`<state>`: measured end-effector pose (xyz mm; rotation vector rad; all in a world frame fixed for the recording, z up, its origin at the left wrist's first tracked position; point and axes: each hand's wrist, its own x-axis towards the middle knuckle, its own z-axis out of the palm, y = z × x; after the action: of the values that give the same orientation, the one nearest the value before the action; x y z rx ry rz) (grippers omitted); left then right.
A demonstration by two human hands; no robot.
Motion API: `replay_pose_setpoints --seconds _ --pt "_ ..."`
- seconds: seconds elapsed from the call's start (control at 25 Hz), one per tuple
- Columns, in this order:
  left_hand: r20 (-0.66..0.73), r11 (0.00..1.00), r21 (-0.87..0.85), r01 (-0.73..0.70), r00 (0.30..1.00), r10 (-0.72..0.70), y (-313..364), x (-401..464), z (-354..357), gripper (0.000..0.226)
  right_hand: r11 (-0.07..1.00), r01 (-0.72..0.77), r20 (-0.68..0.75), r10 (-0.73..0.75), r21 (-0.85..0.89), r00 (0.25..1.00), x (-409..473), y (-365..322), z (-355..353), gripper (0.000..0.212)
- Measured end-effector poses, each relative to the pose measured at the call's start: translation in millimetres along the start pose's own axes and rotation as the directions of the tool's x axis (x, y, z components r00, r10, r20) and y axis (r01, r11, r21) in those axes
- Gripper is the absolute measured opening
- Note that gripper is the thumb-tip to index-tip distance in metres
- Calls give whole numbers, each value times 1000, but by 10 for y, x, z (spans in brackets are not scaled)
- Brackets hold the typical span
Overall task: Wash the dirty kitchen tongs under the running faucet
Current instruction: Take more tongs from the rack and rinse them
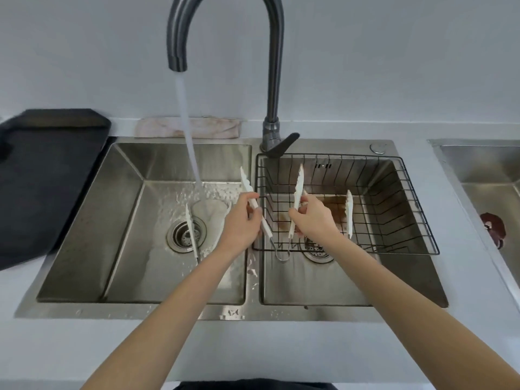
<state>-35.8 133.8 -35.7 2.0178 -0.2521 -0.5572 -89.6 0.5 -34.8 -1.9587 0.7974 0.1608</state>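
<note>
White kitchen tongs [298, 190] with a metal hinge loop are held above the divider between the two basins, arms spread in a V, tips pointing up and away. My left hand [242, 220] grips the left arm. The right arm is pinched by my right hand [312, 218]. The dark faucet [274, 80] runs a stream of water [188, 136] into the left basin [126, 220], left of the tongs and not touching them.
A black wire basket [408, 209] sits in the right basin, with a white tong-like piece [349, 212] upright in it. Another such piece [191, 232] stands over the left drain. A dark tray [47, 178] lies at left, a rag [213, 128] behind the sink.
</note>
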Motion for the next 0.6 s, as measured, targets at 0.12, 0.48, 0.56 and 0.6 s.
replay_pose_setpoints --seconds 0.12,0.48,0.56,0.6 --pt "16 986 -125 106 994 -105 -110 -68 -328 41 998 40 0 -40 41 999 -77 -170 290 51" --pt "55 895 -260 363 931 -362 -642 -82 -1062 62 951 -92 165 44 295 985 -110 -770 1174 60" --pt "59 896 -246 369 929 -366 -750 -28 -1208 60 837 -230 256 111 497 960 -23 -881 1358 46" --pt "66 897 -239 373 928 -368 -785 -6 -1287 59 742 -296 295 139 601 945 20 -949 1440 36"
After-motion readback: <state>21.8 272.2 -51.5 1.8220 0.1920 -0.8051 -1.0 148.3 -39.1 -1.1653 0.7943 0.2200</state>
